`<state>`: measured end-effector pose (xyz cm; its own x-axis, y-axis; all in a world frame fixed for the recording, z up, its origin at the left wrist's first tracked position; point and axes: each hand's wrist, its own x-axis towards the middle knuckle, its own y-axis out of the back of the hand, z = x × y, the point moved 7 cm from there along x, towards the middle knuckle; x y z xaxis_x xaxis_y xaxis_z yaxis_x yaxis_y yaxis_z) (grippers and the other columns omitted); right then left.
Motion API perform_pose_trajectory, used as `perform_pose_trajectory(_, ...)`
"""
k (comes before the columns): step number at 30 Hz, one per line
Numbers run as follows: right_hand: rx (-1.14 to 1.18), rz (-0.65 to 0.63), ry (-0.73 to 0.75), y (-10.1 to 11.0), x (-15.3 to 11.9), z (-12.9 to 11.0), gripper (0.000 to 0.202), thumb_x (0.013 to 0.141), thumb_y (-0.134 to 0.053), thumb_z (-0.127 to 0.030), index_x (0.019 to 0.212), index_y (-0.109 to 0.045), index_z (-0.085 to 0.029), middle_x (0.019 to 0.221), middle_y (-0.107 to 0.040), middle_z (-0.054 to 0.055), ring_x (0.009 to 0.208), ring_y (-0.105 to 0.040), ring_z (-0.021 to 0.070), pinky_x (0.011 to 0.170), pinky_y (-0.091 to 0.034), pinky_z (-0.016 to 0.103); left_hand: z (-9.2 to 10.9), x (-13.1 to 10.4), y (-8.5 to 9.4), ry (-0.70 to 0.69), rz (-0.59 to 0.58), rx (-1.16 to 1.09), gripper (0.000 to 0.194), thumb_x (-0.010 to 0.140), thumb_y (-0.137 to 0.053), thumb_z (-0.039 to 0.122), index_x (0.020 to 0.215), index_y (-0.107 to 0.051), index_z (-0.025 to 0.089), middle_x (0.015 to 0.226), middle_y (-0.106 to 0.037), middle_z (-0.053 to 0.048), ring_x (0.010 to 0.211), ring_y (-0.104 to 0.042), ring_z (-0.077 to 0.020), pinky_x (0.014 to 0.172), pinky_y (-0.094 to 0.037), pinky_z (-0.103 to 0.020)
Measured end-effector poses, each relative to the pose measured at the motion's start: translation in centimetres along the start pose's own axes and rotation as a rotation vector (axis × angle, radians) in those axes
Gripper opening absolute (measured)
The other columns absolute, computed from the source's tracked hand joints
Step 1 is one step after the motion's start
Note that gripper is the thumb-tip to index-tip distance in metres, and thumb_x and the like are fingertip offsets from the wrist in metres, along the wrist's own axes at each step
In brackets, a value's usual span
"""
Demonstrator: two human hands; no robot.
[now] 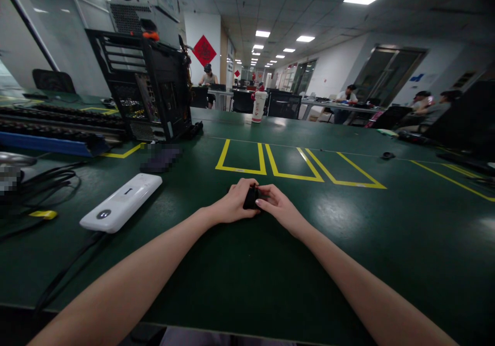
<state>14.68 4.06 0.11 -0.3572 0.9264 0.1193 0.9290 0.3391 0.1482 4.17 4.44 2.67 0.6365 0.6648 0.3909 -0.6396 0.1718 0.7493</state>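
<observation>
Fingers, left hand (235, 201): curled around the black object, gripping it, thumb on the near side.
Fingers, right hand (281, 207): bent, thumb and fingertips at the object's right side; touching or only just beside it, I cannot tell.
Black object (250, 197): between the 2 hands, small and mostly hidden; whether it rests on the surface (247, 284) cannot be made out.
Handling: judged to be under way, with 1 object in hand and not yet released. What has been finished on it does not show, nor how much is left.
Tape frames (242, 170): 3 in a row, just beyond the hands and toward the right; the object lies outside all 3.
Near edge: under the forearms, well apart from the fingers, so drawing back looks easy.
Left side: white device (122, 201) with its cable (69, 266), then the computer case (158, 114) farther off; these seem to limit a wide leftward sweep.
Right side: broader room, I judge, reaching toward the dark ring (387, 155) and yellow line (448, 178).
Far edge: 1 cup (259, 108) stands near it, well beyond the hands.
</observation>
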Motion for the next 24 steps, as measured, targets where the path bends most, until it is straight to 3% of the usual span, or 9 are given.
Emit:
perform_pose_trajectory(8, -0.006, 0.055, 0.016, 0.27, -0.06, -0.31, 0.020, 0.075, -0.056, -0.031, 0.092, -0.050, -0.023, 0.097, -0.055, 0.001, 0.094, -0.054, 0.0170, 0.084, -0.043, 0.037, 0.05, -0.07, 0.13, 0.020, 0.005, -0.018, 0.057, 0.067, -0.063, 0.028, 0.115, -0.032, 0.022, 0.110, -0.043, -0.007, 0.100, -0.046, -0.0236, 0.089, -0.037, -0.043)
perform_pose_trajectory(14, -0.036, 0.079, -0.009, 0.54, 0.28, 0.26, 0.028, 0.074, -0.056, -0.029, 0.101, -0.049, -0.023, 0.106, -0.053, 0.003, 0.104, -0.049, 0.0171, 0.093, -0.037, 0.037, 0.11, 0.00, 0.01, 0.010, -0.003, -0.022, 0.056, 0.068, -0.062, 0.028, 0.115, -0.031, 0.021, 0.110, -0.043, -0.008, 0.099, -0.046, -0.0228, 0.088, -0.037, -0.041)
perform_pose_trajectory(20, 0.068, -0.031, 0.010, -0.19, 0.01, 0.25, 0.033, 0.069, -0.062, -0.020, 0.098, -0.046, -0.025, 0.102, -0.052, 0.002, 0.099, -0.054, 0.0174, 0.088, -0.042, 0.038, -0.03, 0.02, -0.11, -0.005, -0.004, 0.010, 0.056, 0.068, -0.060, 0.027, 0.114, -0.030, 0.019, 0.110, -0.042, -0.009, 0.101, -0.044, -0.0238, 0.088, -0.037, -0.041)
perform_pose_trajectory(24, 0.070, 0.015, 0.031, -0.08, -0.11, -0.02, 0.026, 0.071, -0.060, -0.022, 0.093, -0.047, -0.024, 0.099, -0.053, 0.001, 0.095, -0.055, 0.0168, 0.085, -0.043, 0.037, 0.05, 0.03, -0.01, 0.002, -0.002, -0.007, 0.056, 0.068, -0.061, 0.028, 0.114, -0.030, 0.021, 0.110, -0.042, -0.008, 0.100, -0.045, -0.0233, 0.088, -0.037, -0.042)
